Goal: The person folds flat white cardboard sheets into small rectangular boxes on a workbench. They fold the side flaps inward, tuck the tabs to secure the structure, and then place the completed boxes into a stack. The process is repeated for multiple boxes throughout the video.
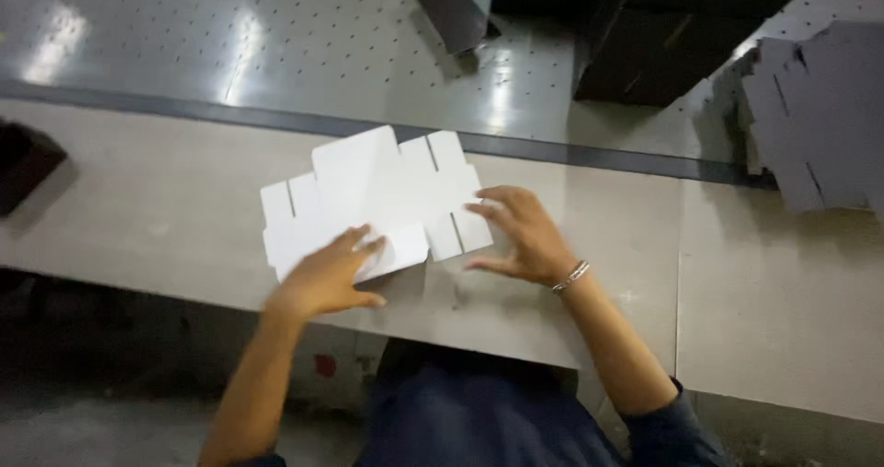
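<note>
- A dark object (26, 161) sat at the far-left edge of the pale workbench (773, 301).
- The left hand (324, 278) lay flat on the near-left part of a white die-cut carton blank (373, 195), fingers spread and pressing, gripping nothing.
- The blank rested unfolded near the bench's middle, slotted flaps pointing far and right.
- The right hand (517, 237) touched the blank's right flaps, fingers wide and curled, holding nothing.
- Judged step: steadying the blank before folding; the next move would call for lifting a flap along its crease.
- A stack of grey blanks (815, 108) stood far right, beyond it a perforated metal table (276, 52).
</note>
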